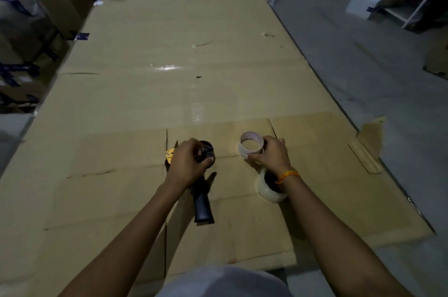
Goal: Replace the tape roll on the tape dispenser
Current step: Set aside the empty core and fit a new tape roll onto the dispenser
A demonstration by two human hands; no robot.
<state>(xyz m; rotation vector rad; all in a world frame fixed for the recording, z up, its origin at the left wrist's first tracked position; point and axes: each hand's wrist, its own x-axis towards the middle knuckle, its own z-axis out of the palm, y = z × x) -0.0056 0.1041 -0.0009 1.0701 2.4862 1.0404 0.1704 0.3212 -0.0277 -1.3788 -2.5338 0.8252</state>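
Lower centre, your left hand (188, 164) grips the tape dispenser (202, 199) lying on the cardboard-covered bench (145, 78). Just right, your right hand (269, 155) grasps an empty core (251, 147); the full tape roll (268, 187) lies under that wrist.

The tape dispenser (202, 190) lies on the cardboard-covered bench (169, 54), its black handle toward the person. The left hand (188, 163) grips the dispenser's head, covering most of it. Just right of the dispenser, the right hand (269, 155) pinches an empty cardboard core (251, 147). A full clear tape roll (269, 189) lies under that wrist, right of the handle.
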